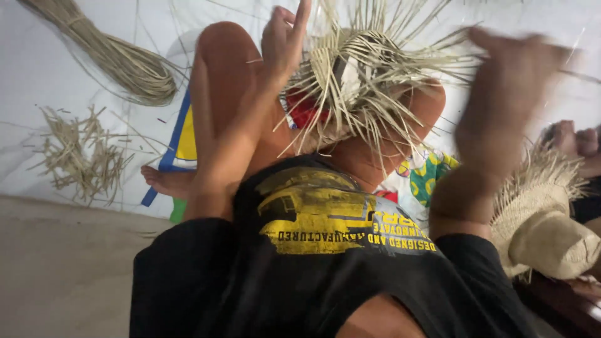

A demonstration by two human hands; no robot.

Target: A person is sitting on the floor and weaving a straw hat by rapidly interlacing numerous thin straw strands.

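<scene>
Nearest the lens was the person's black shirt (325, 250) with its yellow print, and just beyond it, resting on the raised knees, sat the half-woven straw piece (360, 75), loose strands bristling out on every side. Left of that piece the left hand (283, 40) was lifted against its edge, fingers (302, 15) spread and pointing upward, pinching nothing that could be made out. Right of the piece the right hand (501, 94) was blurred by motion; a single strand (579, 75) seemed to run out from it, though whether the fingers were pinched on it or loose could not be told.

Far left of the piece lay a tied bundle of straw (125, 62) and, below that, a scatter of cut ends (81, 153) on the white sheet (37, 81). Right of the piece and lower, a finished straw hat (544, 231) rested on its side.

To weave well here, it seemed wise to steady the crown with one hand and draw each strand snug, not jerking, so neighbours would stay aligned.
</scene>
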